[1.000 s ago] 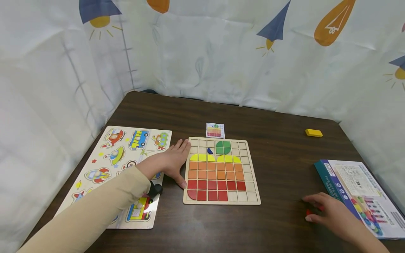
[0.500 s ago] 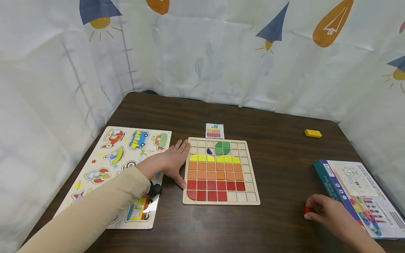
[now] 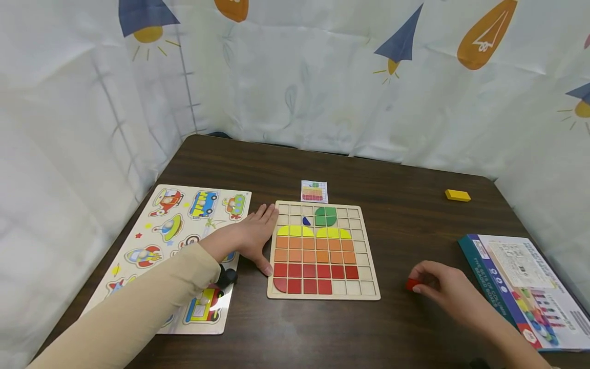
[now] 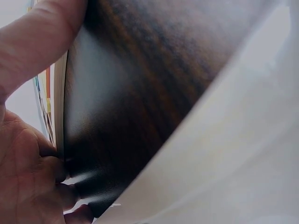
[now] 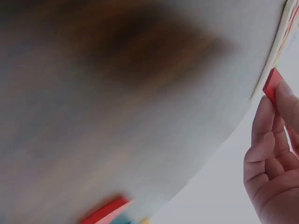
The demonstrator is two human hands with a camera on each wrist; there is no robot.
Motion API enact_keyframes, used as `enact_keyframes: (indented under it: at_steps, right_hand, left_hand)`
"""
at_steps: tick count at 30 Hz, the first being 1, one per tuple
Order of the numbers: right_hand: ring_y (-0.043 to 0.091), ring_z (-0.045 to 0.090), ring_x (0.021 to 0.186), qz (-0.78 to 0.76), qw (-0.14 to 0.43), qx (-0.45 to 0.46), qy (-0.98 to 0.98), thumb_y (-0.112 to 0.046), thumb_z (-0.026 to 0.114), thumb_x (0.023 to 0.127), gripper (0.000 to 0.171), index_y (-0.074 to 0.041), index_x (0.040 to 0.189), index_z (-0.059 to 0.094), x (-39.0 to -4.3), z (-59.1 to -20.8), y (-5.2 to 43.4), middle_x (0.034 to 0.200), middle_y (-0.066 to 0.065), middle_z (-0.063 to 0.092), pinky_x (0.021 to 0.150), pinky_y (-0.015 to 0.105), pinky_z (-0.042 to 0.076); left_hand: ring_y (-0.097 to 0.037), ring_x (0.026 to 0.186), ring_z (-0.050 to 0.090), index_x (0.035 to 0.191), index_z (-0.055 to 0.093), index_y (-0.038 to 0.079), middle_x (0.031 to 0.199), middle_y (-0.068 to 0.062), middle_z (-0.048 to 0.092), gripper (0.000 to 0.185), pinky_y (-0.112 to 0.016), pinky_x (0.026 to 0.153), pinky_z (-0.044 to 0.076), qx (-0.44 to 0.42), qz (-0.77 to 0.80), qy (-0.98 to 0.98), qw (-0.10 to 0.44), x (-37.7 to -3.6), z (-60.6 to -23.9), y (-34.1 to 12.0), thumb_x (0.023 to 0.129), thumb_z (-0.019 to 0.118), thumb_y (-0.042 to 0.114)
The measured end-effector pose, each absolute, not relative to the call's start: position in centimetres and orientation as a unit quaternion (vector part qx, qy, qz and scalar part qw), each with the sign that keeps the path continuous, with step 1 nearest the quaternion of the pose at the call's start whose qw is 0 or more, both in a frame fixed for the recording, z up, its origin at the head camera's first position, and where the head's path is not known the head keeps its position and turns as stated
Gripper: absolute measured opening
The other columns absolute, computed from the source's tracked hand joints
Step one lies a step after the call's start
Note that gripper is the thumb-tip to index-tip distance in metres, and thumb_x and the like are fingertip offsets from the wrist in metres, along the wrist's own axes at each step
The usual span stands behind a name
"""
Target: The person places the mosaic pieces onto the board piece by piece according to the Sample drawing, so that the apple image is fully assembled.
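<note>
My right hand [image 3: 444, 287] pinches a small red tile [image 3: 412, 284] between thumb and fingers, over the table right of the wooden grid board [image 3: 371, 266]. In the right wrist view the red tile [image 5: 271, 84] sticks out past the fingertips, and a strip of red also shows lower in the hand. My left hand [image 3: 254, 236] has its fingers straight, resting against the board's left edge with the thumb near the lower corner. Red, orange, yellow, green and blue tiles fill part of the grid. Pale cells show in the bottom row's right part.
A small pattern card [image 3: 314, 191] lies just behind the board. The vehicle puzzle board [image 3: 184, 266] is under my left forearm. At right lies a boxed set [image 3: 521, 271], with a yellow block [image 3: 458, 195] farther back. A patterned curtain [image 3: 341, 92] surrounds the table.
My right hand closed on the red tile beside the box, then moved left and away from me with it, toward the grid board. The left hand stayed in place.
</note>
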State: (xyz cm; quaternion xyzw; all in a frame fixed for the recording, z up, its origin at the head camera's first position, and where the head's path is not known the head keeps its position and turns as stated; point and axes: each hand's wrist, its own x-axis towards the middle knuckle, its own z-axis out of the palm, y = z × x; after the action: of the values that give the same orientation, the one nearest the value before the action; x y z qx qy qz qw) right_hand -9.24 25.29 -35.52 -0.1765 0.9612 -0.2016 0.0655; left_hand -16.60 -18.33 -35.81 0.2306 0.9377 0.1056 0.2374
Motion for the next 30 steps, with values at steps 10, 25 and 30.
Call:
enact_keyframes:
  at_steps: [10, 25, 30]
  right_hand:
    - [0.001, 0.059, 0.082, -0.270, 0.092, -0.282, 0.916, -0.008, 0.078, 0.089, 0.016, -0.018, 0.099, 0.070, -10.8, -34.6, 18.1, 0.097, -0.008, 0.070, 0.072, 0.021, 0.057]
    - [0.002, 0.057, 0.076, -0.281, 0.164, -0.308, 0.894, -0.006, 0.076, 0.091, 0.011, -0.017, 0.092, 0.072, -10.9, -35.7, 13.3, 0.086, -0.012, 0.068, 0.067, 0.021, 0.053]
    - [0.000, 0.057, 0.078, -0.258, 0.126, -0.339, 0.896, -0.005, 0.077, 0.089, 0.011, -0.016, 0.092, 0.074, -10.8, -36.0, 13.2, 0.088, -0.011, 0.069, 0.070, 0.022, 0.055]
  left_hand:
    - [-0.045, 0.159, -0.007, 0.161, 0.001, -0.007, 0.171, -0.026, -0.005, 0.142, -0.058, 0.128, 0.009, 0.223, 0.102, 0.938, 0.243, -16.7, -35.5, -17.9, 0.070, 0.088, 0.057]
    - [-0.045, 0.159, -0.006, 0.161, 0.001, -0.007, 0.171, -0.026, -0.004, 0.142, -0.058, 0.129, 0.009, 0.216, 0.100, 0.940, 0.246, -16.5, -35.3, -18.1, 0.070, 0.089, 0.056]
    - [-0.045, 0.159, -0.006, 0.161, 0.001, -0.007, 0.170, -0.026, -0.004, 0.142, -0.058, 0.128, 0.009, 0.221, 0.100, 0.939, 0.243, -16.6, -35.5, -18.1, 0.070, 0.089, 0.056]
